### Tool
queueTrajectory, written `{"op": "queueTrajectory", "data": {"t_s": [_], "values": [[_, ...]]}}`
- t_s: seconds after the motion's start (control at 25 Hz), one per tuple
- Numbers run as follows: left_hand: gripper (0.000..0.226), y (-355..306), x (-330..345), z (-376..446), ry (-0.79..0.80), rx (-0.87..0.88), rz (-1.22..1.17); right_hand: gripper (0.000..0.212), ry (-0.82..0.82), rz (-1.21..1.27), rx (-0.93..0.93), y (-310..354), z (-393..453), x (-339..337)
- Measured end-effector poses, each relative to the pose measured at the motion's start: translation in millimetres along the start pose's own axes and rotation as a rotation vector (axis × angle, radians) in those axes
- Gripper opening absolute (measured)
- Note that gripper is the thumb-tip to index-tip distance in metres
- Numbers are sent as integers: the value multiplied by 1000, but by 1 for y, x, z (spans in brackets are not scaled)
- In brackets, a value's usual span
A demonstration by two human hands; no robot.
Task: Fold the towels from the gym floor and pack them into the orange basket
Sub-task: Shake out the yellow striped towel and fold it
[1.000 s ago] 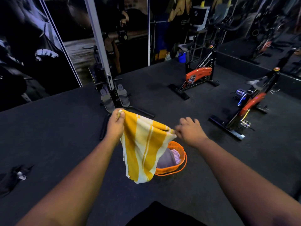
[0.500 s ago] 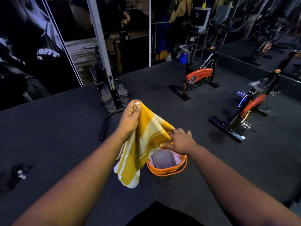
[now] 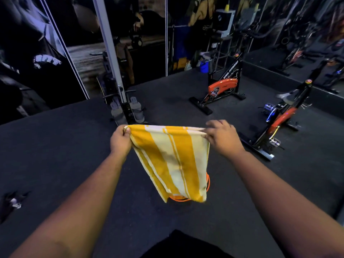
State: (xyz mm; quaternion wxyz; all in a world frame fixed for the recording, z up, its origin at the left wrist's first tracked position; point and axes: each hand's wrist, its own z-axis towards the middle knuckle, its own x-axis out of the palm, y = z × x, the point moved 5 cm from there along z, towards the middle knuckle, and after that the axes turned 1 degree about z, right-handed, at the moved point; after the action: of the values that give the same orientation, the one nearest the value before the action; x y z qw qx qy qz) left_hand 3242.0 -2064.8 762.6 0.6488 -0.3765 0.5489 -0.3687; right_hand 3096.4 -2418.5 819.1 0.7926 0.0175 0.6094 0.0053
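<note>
A yellow and cream striped towel (image 3: 173, 161) hangs in the air in front of me, its top edge stretched level. My left hand (image 3: 120, 140) pinches the left top corner and my right hand (image 3: 222, 137) pinches the right top corner. Behind the hanging towel stands the orange basket (image 3: 208, 183) on the dark floor; only slivers of its rim show at the towel's right side and under its bottom edge. What lies inside the basket is hidden.
A rowing machine (image 3: 128, 110) stands just beyond my hands. Two orange and black exercise bikes (image 3: 221, 90) (image 3: 281, 123) stand to the right. A dark crumpled cloth (image 3: 14, 201) lies on the floor at far left. Dark mat floor (image 3: 55, 155) stretches on the left.
My hands drew together with the towel bunched, then spread apart, so the towel now hangs flat between them and covers the basket and the purple towel inside it.
</note>
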Motion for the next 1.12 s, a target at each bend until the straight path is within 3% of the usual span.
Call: {"op": "queueTrajectory", "data": {"t_s": [0.08,0.16,0.24,0.36,0.44,0.52,0.68,0.88,1.04,1.12], "values": [[23,-1,-3,6,-28,-25,0,23,-19,204,-95,-1,-4,-6],[25,-6,-1,10,-28,-22,-1,24,-56,569,-133,-1,-8,-10],[24,-14,3,13,-27,-8,-33,32,-59,665,-83,4,-7,-13],[22,-22,16,13,-3,-10,-59,48,318,-130,9,16,3,3],[23,-22,22,11,-1,-64,-117,51,320,-294,114,14,9,-3],[24,-20,20,11,-46,-127,-163,45,160,-156,136,12,12,-12],[22,-20,14,12,-34,-115,-135,34,133,123,161,3,6,-9],[21,-36,21,9,39,-31,-129,46,35,667,446,-17,2,2],[19,-50,28,2,72,-94,-329,35,-134,1310,567,-18,-9,7],[15,-62,23,0,92,-135,-590,33,-185,1566,572,-10,-6,0]]}}
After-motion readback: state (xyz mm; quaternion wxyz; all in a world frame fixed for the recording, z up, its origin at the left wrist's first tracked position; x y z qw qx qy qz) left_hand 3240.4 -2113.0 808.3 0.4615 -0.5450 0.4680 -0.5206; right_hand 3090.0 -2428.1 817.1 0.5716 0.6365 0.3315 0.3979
